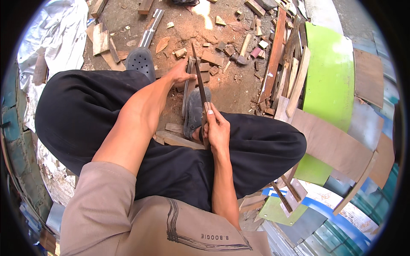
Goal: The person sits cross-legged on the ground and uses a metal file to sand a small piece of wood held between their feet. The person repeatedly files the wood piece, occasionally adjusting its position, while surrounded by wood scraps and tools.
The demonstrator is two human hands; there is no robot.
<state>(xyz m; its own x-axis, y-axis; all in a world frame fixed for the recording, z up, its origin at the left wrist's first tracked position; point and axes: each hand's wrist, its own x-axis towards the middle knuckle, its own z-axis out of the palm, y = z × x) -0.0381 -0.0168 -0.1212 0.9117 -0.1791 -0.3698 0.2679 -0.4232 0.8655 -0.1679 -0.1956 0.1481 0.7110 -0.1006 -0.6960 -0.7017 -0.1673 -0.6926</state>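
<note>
My right hand [217, 128] is closed round the grip of a handsaw [200, 72], whose narrow dark blade points away from me, seen nearly edge-on. Beside the blade, to its left, my left hand [181, 73] grips a long wooden strip [190, 87] with the thumb across it. That strip lies between my two grey clogs; the right clog [196, 111] is close against it, and the left clog [141, 62] stands farther off. Whether the saw teeth touch the wood I cannot tell.
Small wood offcuts [212, 58] and sawdust litter the ground ahead. A hammer [242, 53] lies among them. Long boards [273, 55] and a green panel [329, 77] are on the right. White crumpled sheeting [60, 42] spreads at the far left.
</note>
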